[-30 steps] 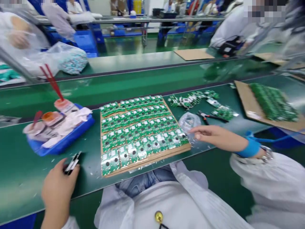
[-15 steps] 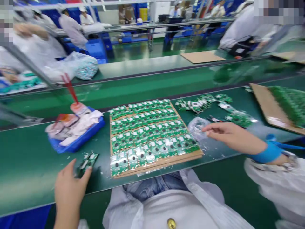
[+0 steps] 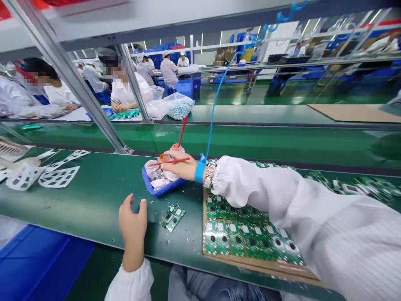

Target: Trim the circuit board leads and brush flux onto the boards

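My right hand [image 3: 180, 168] reaches across to the small blue tray [image 3: 156, 190] and pinches a thin red brush [image 3: 171, 161] over the little pots in it. A blue wrist strap and a watch sit on that wrist. My left hand [image 3: 133, 221] rests on the green table with fingers loosely curled, holding nothing, just left of a small stack of green circuit boards [image 3: 172, 216]. A cardboard sheet covered with rows of green circuit boards [image 3: 247, 236] lies under my right sleeve, partly hidden by it.
White cut-out frames [image 3: 44, 173] lie at the far left of the table. A slanted metal post [image 3: 78, 90] stands behind them. A green conveyor belt [image 3: 282, 142] runs beyond the table. People in white coats work at the far bench. More loose boards [image 3: 360, 186] lie at right.
My right hand has swung from the plastic bag at right across to the blue tray and taken the red brush. My left hand has let go of the small boards. The view turned left.
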A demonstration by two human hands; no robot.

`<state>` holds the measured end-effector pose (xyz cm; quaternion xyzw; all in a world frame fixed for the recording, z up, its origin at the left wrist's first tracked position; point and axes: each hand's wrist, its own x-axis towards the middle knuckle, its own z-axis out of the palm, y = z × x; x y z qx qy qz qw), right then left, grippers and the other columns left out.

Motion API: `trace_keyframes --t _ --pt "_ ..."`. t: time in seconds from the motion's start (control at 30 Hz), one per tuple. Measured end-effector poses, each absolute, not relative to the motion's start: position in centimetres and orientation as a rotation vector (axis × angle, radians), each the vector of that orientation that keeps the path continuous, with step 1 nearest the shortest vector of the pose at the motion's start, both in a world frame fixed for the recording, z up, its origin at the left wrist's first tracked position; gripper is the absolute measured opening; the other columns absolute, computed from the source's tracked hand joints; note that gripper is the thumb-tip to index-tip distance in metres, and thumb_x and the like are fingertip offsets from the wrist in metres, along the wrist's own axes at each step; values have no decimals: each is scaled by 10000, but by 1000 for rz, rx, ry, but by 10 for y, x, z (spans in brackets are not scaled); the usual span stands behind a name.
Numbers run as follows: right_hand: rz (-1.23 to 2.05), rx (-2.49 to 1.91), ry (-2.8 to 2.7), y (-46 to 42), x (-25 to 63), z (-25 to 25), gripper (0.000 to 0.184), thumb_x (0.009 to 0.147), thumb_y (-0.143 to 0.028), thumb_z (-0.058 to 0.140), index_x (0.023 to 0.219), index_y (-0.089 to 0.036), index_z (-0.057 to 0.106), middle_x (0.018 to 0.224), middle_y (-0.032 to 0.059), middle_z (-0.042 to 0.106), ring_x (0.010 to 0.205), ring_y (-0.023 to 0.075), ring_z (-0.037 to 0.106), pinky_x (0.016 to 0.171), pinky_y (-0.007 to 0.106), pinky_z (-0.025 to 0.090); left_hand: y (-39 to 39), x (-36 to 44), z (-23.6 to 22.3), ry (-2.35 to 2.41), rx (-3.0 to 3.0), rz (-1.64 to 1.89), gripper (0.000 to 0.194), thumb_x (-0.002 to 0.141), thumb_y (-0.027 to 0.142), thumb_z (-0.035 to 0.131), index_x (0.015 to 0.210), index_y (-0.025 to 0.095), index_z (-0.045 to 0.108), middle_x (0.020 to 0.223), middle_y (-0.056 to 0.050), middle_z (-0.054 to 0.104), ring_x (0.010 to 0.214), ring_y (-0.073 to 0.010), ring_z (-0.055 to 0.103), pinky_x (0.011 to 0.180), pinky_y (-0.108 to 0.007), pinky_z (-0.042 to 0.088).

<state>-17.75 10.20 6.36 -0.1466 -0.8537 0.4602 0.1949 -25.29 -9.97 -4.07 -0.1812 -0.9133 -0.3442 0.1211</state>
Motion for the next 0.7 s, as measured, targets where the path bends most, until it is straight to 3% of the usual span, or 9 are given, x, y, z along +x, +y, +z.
trace_keyframes --t 0.03,0.17,0.33,0.5,0.7 --pt "1250 -400 -2405 101 -189 63 195 826 -302 533 842 -149 652 788 17 645 785 131 573 745 249 406 -101 -261 -46 -2671 -498 -1026 521 790 453 450 1164 111 573 1039 -158 641 971 -294 598 836 -429 472" --pt "1090 -336 -2421 112 -213 80 349 881 -304 395 610 -171 571 656 -6 590 707 120 544 720 248 374 -109 -276 -64 -2714 -415 -1079 391 804 415 448 1028 154 635 1000 -128 654 876 -269 618 771 -408 480" --pt "818 -220 -2555 123 -237 109 377 881 -304 387 566 -167 544 579 -12 541 629 111 500 651 238 346 -113 -273 -71 -2723 -408 -1112 301 790 392 449 874 184 649 942 -98 662 855 -252 613 754 -382 477" --pt "699 -115 -2802 113 -260 103 346 851 -240 431 526 -164 521 540 -16 507 580 97 459 591 230 323 -110 -273 -67 -2698 -396 -1139 307 773 393 439 825 174 649 904 -103 667 867 -252 613 781 -379 476" --pt "859 -237 -2664 121 -252 126 325 844 -265 440 567 -150 565 495 -27 504 543 89 491 611 217 377 -111 -273 -67 -2694 -371 -1166 282 774 386 443 789 186 641 884 -94 666 854 -247 613 772 -374 476"
